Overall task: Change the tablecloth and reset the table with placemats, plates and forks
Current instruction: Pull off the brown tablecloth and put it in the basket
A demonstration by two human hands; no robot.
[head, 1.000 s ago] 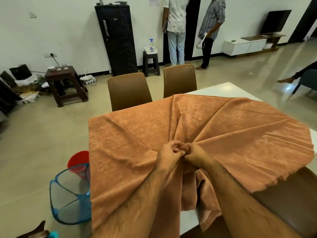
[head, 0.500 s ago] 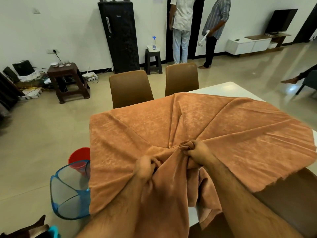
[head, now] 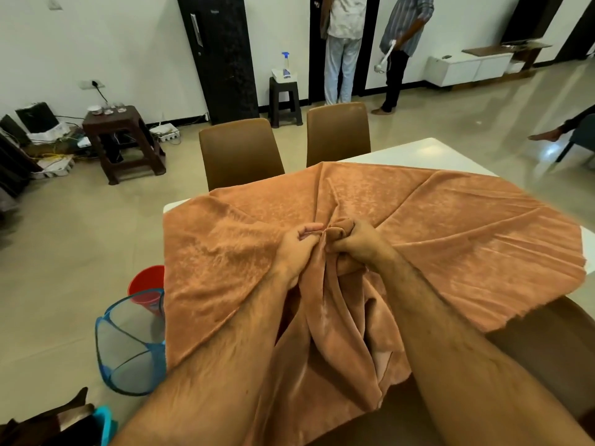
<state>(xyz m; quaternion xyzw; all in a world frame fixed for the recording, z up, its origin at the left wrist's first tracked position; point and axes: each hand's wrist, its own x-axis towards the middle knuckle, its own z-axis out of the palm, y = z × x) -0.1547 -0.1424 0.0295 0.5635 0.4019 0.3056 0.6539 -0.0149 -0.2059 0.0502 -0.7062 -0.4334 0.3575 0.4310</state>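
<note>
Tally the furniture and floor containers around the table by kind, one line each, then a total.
Brown chairs across the table: 2
Dark stools: 2
Blue mesh basket: 1
Red bucket: 1
White table: 1
Total: 7

Bunched tablecloth (head: pixel 450 246) covers most of the desk (head: pixel 428 152); only its far right corner lies bare. Two chairs (head: pixel 240 149) block the far edge, a mesh basket (head: pixel 128 349) the left.
</note>
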